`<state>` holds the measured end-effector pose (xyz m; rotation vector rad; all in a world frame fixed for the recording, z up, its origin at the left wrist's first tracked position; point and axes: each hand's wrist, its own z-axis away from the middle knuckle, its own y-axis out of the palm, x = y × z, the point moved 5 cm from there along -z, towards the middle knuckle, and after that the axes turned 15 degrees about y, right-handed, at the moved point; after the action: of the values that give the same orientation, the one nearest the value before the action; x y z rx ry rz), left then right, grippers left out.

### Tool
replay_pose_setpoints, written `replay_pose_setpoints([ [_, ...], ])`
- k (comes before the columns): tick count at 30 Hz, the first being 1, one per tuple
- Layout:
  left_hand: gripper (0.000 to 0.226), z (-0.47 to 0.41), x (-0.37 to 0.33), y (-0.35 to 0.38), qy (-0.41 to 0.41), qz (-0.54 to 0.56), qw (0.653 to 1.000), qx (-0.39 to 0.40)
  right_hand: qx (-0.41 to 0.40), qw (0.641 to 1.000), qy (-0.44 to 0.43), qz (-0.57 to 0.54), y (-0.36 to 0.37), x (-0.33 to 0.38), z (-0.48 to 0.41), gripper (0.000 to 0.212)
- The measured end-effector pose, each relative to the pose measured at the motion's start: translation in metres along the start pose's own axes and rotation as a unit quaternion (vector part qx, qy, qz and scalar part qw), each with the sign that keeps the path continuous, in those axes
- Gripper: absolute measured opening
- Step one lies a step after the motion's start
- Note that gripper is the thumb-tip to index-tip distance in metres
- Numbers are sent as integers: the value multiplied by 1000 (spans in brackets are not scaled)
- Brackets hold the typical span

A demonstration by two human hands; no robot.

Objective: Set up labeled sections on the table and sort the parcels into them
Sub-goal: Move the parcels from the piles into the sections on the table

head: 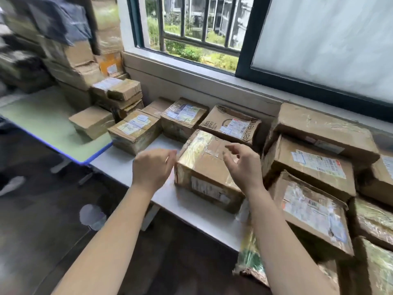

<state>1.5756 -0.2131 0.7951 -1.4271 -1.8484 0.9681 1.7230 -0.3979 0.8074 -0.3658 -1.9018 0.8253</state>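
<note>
L hand (153, 170) & R hand (244, 167) loose, flanking taped parcel (204, 165) on white table (191, 207).

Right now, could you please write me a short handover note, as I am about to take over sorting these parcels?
Hands: left hand open, beside the middle box; touch unclear. right hand open above that box, holding nothing.
Things: middle box lies on the white table; row of parcels behind it; stack at right; small box on the green table.
Done: no section labels visible.
Left: label sections, then sort the parcels.
</note>
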Motion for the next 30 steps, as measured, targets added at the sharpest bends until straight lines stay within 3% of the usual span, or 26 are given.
replay_pose_setpoints([
  [6,52,10,101,-30,-15,-22,999,-33,-6,1000,-21,-18,67,89,-3,21],
  [17,49,-8,264,-73,28,26,998,-58,-36,997,-1,-65,184,230,-11,20],
  [30,38,-119,423,-89,72,8,986,-149,-93,989,-51,-104,270,355,-141,25],
])
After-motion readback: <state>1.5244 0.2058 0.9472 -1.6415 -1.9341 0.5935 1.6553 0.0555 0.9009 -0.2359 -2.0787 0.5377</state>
